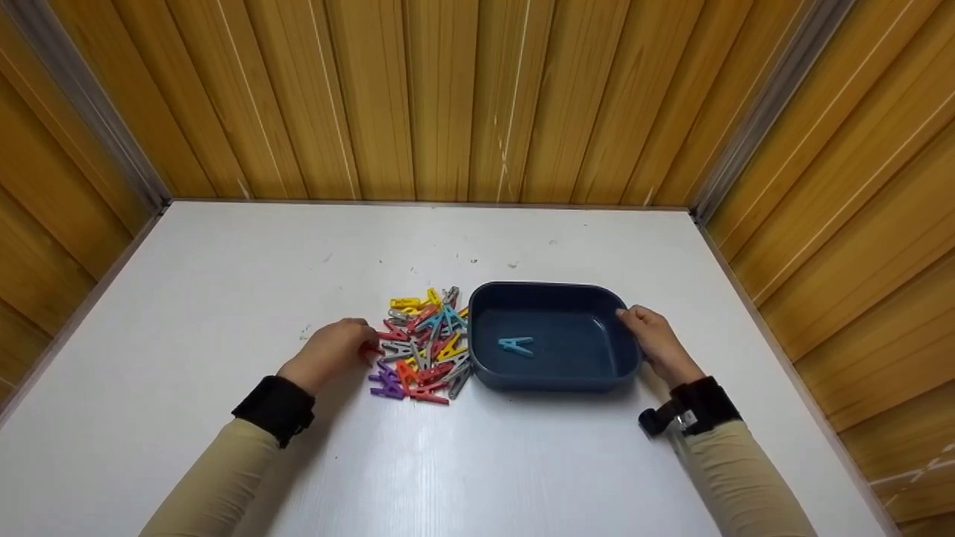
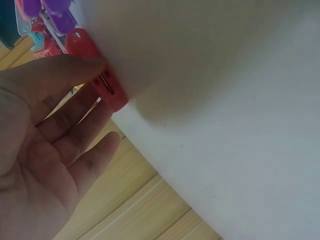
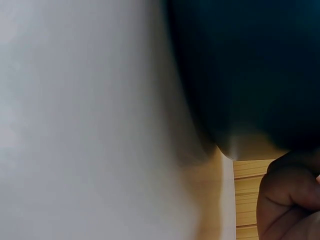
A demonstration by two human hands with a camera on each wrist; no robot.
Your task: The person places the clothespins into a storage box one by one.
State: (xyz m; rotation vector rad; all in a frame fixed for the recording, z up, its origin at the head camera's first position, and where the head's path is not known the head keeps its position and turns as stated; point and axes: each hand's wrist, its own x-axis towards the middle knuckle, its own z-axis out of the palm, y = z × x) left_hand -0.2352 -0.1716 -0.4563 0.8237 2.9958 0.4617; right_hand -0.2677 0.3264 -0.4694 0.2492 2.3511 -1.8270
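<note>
My left hand (image 1: 328,353) is at the left edge of a heap of plastic clothespins (image 1: 435,371). In the left wrist view, its thumb and fingers pinch a red clothespin (image 2: 114,96) by one end, low over the white tabletop. My right hand (image 1: 658,344) grips the right rim of a dark blue rectangular basin (image 1: 556,384), thumb over the edge. Inside the basin lies a single light blue clothespin (image 1: 516,344). The basin's outer wall (image 3: 235,65) fills much of the right wrist view, with curled fingers (image 3: 287,192) low at the right.
The heap holds red, yellow, grey, purple and blue clothespins right against the basin's left wall. Yellow wood-patterned panels (image 1: 440,104) enclose the white table (image 1: 418,470) at the back and sides. Small dark marks dot the tabletop behind the heap.
</note>
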